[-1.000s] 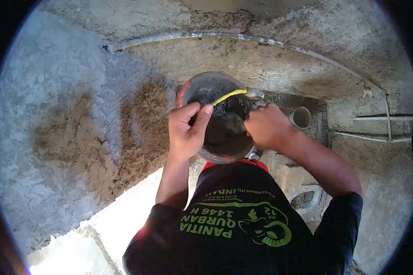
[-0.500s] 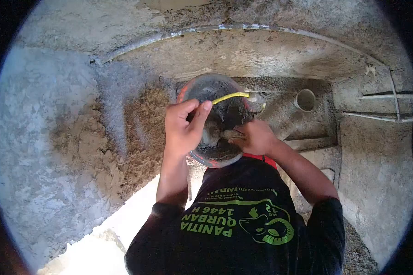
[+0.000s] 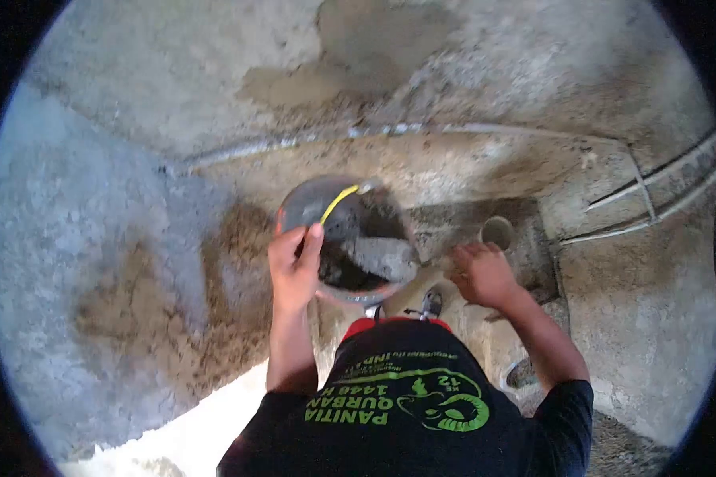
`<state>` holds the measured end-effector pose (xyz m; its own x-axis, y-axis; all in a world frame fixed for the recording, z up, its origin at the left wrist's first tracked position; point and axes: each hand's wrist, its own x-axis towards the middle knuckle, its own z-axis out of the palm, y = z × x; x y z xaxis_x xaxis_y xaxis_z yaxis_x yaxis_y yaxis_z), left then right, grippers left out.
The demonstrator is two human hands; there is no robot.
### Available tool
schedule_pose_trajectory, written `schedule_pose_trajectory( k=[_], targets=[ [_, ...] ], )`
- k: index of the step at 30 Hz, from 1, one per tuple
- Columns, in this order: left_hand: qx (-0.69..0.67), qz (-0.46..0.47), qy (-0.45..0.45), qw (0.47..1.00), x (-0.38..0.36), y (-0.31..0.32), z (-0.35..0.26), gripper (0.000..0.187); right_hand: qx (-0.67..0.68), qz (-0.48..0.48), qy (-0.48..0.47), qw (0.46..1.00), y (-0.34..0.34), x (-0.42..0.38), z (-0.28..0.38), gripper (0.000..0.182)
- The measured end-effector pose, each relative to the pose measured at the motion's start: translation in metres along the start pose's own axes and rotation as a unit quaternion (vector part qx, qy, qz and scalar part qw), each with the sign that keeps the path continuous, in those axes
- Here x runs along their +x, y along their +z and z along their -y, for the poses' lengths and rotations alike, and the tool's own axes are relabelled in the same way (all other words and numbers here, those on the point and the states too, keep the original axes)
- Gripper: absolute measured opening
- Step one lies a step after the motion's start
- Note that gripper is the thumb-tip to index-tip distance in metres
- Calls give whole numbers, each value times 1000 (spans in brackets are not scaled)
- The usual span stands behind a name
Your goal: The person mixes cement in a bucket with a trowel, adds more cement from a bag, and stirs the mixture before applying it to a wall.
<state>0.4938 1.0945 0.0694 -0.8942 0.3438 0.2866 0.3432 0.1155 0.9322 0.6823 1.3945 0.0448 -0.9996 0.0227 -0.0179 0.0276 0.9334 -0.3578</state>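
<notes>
A round dark bucket (image 3: 296,205) with orange marks on its rim hangs in front of me, with dark wet mortar (image 3: 346,270) inside. My left hand (image 3: 296,266) pinches the yellow grip (image 3: 338,203) of its handle at the rim's left side. To the bucket's right, my right hand (image 3: 485,274) is closed, its fingers blurred, round what looks like a trowel handle. The trowel's pale, flat blade (image 3: 383,258) lies over the mortar inside the rim.
Wet mortar patches (image 3: 127,302) mark the left wall. A pale conduit (image 3: 294,141) runs across the wall beyond the bucket, and more pipes (image 3: 612,230) are at right. A round pipe opening (image 3: 497,230) sits behind my right hand. My shoe (image 3: 432,302) shows below the bucket.
My right hand has moved right, out of the bucket's opening, and the pale blade now shows plainly. The bucket and my left hand sit lower in view as the camera has tilted.
</notes>
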Motion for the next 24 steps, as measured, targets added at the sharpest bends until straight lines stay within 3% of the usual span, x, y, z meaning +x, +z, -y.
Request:
schedule_pose_trajectory(
  k=[2,4,6,7,9,12,16,19,23,24],
  targets=[
    [-17,-2,-4,1000,5,7,-3,41,-40,-17,6,999,12,-4,-10,49],
    [-26,-6,-20,999,10,12,-10,43,-46,14,77,996,1,-5,-5,50],
    [-76,-10,-103,992,12,12,-20,44,-56,59,89,993,11,-4,-16,44],
    [-90,-9,-76,993,15,15,-15,44,-57,53,93,993,15,-3,-25,44],
    [-84,4,-67,994,16,14,-14,43,-108,-82,-80,987,17,-5,-37,46],
    [-93,6,-69,993,23,22,-19,42,-183,-163,-142,959,1,-5,-52,49],
    [-129,-30,-84,988,22,35,-36,43,-178,-224,-194,939,-38,-3,-89,50],
    [-139,-63,-90,984,11,46,-45,43,-129,-345,-255,894,-80,5,-119,52],
    [-116,-115,-99,982,-11,66,-45,42,-51,-358,-277,890,-92,12,-151,48],
    [-109,-133,-106,979,-16,71,-45,41,45,-414,-318,852,-78,21,-163,43]
  ],
)
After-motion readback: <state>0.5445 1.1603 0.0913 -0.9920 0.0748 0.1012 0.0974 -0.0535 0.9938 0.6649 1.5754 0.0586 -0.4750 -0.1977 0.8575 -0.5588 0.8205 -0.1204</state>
